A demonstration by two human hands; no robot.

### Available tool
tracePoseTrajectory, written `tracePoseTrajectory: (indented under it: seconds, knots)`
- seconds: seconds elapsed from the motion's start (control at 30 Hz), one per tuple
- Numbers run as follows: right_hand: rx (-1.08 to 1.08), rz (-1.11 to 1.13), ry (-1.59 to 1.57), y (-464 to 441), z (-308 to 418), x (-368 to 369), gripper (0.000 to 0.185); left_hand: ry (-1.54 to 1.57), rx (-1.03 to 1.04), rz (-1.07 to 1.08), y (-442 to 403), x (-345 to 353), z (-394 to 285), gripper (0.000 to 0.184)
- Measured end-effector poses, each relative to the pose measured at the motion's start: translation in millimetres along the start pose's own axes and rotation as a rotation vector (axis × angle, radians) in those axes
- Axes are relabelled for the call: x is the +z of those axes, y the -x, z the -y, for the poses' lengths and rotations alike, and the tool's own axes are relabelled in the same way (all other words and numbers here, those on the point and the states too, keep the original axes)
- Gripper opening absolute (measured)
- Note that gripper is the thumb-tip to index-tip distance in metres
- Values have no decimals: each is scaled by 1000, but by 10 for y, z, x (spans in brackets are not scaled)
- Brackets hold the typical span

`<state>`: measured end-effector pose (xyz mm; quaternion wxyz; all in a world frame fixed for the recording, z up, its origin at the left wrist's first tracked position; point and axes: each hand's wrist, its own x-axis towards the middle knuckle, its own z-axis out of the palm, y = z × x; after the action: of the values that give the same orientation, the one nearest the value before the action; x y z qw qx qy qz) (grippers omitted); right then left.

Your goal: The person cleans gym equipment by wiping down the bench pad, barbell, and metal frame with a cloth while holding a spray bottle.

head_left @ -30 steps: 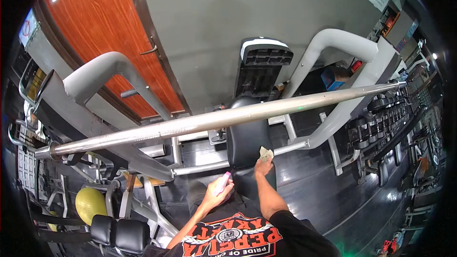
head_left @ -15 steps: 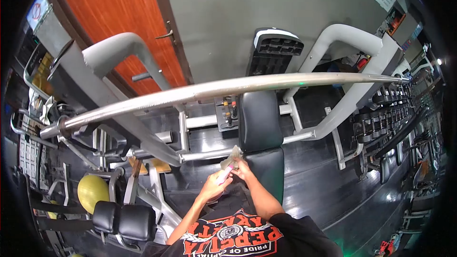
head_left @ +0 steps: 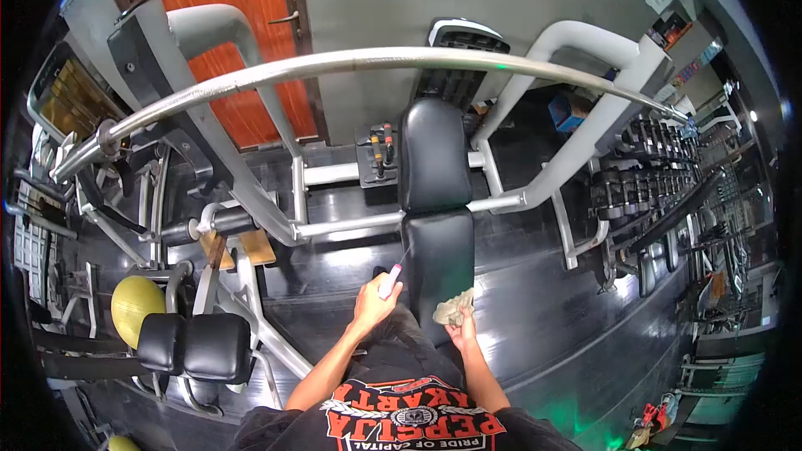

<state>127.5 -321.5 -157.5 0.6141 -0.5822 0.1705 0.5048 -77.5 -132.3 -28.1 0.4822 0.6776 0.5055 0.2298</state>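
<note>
My left hand [head_left: 374, 304] is closed around a white-and-pink handled tool [head_left: 389, 281]. A thin dark line, apparently its shaft, runs up from the pink end, but the exact kind is unclear. In my right hand [head_left: 463, 331] is a crumpled beige cloth [head_left: 452, 310], held over the right edge of the black bench seat [head_left: 438, 263]. My two hands are apart, on either side of the seat. Beyond them, the padded backrest [head_left: 434, 154] rises toward a long metal barbell [head_left: 359, 57] that crosses the view.
Grey machine uprights [head_left: 196, 108] flank the bench. On the left are a yellow exercise ball [head_left: 138, 311] and a black padded seat [head_left: 215, 348]. A dumbbell rack [head_left: 639, 188] stands at right. Behind the frame are an orange wooden door [head_left: 225, 0] and a grey wall.
The cloth has come away from the tool; my right hand has moved right and down with it. My left hand still grips the tool. The view has tilted, so the barbell appears higher.
</note>
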Motion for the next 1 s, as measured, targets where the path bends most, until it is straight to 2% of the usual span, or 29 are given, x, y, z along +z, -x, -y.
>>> tracePoseTrajectory:
  seconds: [0.17,0.3,0.4,0.63,0.7,0.8,0.87,1.0]
  knots:
    - [-14,-90,-231,197,-356,-581,40,-18,15,95,171,175,-181,24]
    - [-9,-160,-276,321,-378,-657,42,-25,21,225,318,284,-198,23]
    - [-29,-105,-248,293,-332,-696,43,-77,-66,282,454,314,-158,23]
    - [16,-52,-174,42,-216,-808,50,-154,-162,33,695,294,87,21]
    - [25,-62,-161,-17,-188,-854,50,-120,-137,16,691,305,87,19]
    - [43,-60,-151,-19,-153,-832,50,37,98,22,630,333,-18,14]
    - [-12,-46,-137,70,-142,-801,43,74,123,61,575,419,-107,14]
    - [14,-79,-119,98,-160,-914,43,48,105,181,517,616,-148,15]
